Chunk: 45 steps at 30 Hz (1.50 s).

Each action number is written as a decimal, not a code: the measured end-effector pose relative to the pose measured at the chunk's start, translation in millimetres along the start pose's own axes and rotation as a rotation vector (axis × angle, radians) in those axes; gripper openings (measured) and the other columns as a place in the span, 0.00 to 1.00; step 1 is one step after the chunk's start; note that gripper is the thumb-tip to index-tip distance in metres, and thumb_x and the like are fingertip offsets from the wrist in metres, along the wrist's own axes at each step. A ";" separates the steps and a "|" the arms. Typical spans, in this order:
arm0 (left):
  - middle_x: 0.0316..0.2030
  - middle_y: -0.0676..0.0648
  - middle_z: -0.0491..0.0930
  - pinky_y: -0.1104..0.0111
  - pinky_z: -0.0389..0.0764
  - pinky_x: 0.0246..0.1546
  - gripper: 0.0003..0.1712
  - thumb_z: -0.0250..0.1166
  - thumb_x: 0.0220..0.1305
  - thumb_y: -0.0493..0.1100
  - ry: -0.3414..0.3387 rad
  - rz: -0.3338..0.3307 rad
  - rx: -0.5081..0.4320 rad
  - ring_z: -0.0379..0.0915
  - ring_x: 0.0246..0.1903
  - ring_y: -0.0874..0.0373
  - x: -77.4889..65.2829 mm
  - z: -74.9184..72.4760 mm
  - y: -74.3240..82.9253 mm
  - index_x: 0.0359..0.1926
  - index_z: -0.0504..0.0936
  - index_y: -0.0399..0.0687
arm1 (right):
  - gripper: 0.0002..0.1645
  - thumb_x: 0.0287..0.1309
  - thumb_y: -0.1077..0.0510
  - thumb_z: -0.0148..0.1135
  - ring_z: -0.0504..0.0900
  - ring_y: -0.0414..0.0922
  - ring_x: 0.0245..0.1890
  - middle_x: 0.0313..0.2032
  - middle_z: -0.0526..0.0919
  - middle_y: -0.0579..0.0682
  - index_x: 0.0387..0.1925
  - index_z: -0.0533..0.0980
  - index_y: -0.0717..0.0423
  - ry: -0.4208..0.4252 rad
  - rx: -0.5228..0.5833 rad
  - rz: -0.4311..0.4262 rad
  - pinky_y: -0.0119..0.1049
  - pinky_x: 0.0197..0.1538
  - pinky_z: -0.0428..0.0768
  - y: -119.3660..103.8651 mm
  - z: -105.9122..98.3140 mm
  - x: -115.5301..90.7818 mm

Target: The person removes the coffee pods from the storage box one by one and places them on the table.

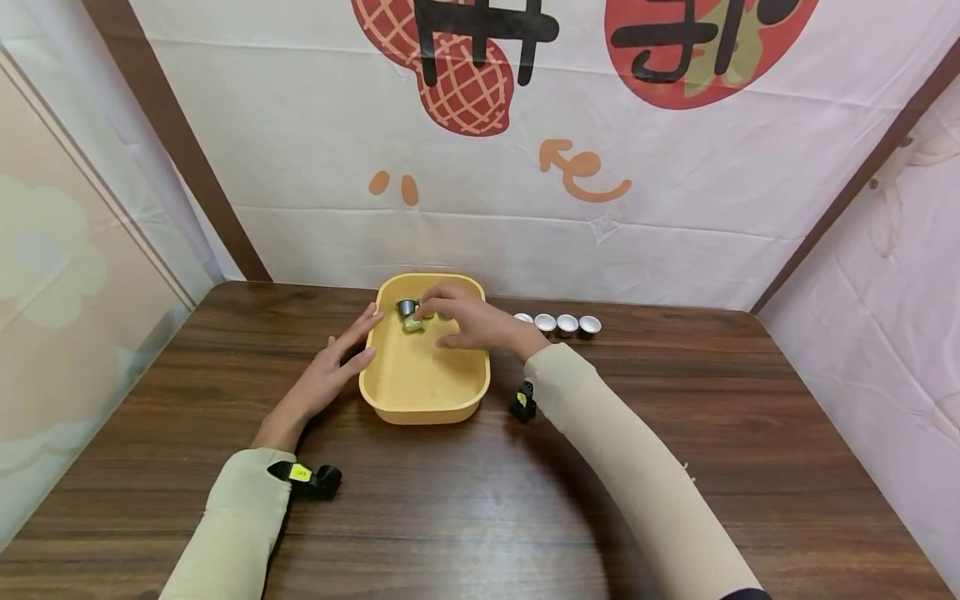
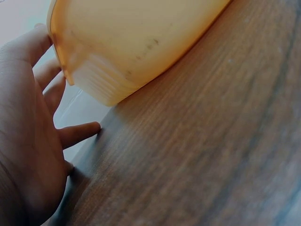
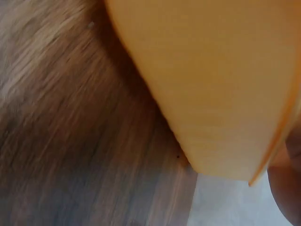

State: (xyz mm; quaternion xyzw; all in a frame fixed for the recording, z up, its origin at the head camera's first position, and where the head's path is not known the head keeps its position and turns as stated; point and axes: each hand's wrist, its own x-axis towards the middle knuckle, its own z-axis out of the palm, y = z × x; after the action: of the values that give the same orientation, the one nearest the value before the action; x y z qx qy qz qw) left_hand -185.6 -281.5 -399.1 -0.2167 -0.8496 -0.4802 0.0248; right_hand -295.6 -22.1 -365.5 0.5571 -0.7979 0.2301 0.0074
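A yellow plastic tub [image 1: 427,383] stands on the wooden table, and a few small capsules lie at its far end. One is a dark grey capsule [image 1: 407,307]; beside it lies a light green capsule [image 1: 412,324]. My right hand [image 1: 472,321] reaches over the tub's right rim, its fingertips right by the green capsule and its thumb apart from them. The hand partly covers the capsules there. With fingers spread, my left hand [image 1: 330,371] touches the tub's left rim. In the left wrist view, fingertips [image 2: 44,40] meet the tub's outer edge.
To the right of the tub, several capsules with white tops [image 1: 567,325] stand in a row near the table's back edge, partly behind my right wrist. A printed cloth [image 1: 480,233] hangs behind the table [image 1: 675,433]. Each wrist carries a black strap camera [image 1: 318,481].
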 end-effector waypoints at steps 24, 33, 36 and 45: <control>0.74 0.54 0.43 0.35 0.26 0.60 0.31 0.51 0.74 0.44 0.004 0.006 0.015 0.37 0.72 0.46 0.9 3.7 -23.8 0.74 0.56 0.56 | 0.29 0.52 0.65 0.69 0.65 0.45 0.63 0.61 0.72 0.49 0.57 0.75 0.50 -0.247 -0.130 0.095 0.32 0.67 0.56 -3.7 10.2 34.0; 0.74 0.55 0.44 0.35 0.26 0.61 0.31 0.51 0.74 0.44 0.008 0.003 0.016 0.37 0.72 0.49 -0.5 1.0 -21.1 0.74 0.56 0.57 | 0.28 0.52 0.64 0.70 0.68 0.43 0.60 0.57 0.74 0.45 0.56 0.76 0.50 -0.277 -0.119 0.097 0.32 0.64 0.60 -3.1 8.1 36.8; 0.74 0.51 0.44 0.35 0.26 0.61 0.31 0.51 0.74 0.42 0.007 -0.001 0.017 0.37 0.72 0.46 -0.7 0.4 -15.8 0.74 0.56 0.53 | 0.28 0.50 0.66 0.70 0.69 0.42 0.58 0.55 0.74 0.44 0.54 0.77 0.49 -0.280 -0.123 0.071 0.31 0.63 0.61 -2.8 8.3 36.9; 0.73 0.39 0.45 0.33 0.28 0.60 0.29 0.51 0.73 0.38 -0.003 0.003 0.004 0.38 0.71 0.38 -3.1 -1.2 15.6 0.72 0.57 0.40 | 0.30 0.48 0.71 0.68 0.75 0.43 0.48 0.52 0.74 0.45 0.54 0.77 0.50 -0.309 -0.067 0.067 0.29 0.51 0.70 -6.3 11.5 38.2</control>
State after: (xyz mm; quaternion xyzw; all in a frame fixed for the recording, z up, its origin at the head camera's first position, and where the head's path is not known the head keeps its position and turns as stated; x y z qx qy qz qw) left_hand -176.9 -276.6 -386.6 -0.2187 -0.8503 -0.4780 0.0250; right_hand -301.7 -61.9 -363.3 0.5585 -0.8149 0.1148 -0.1044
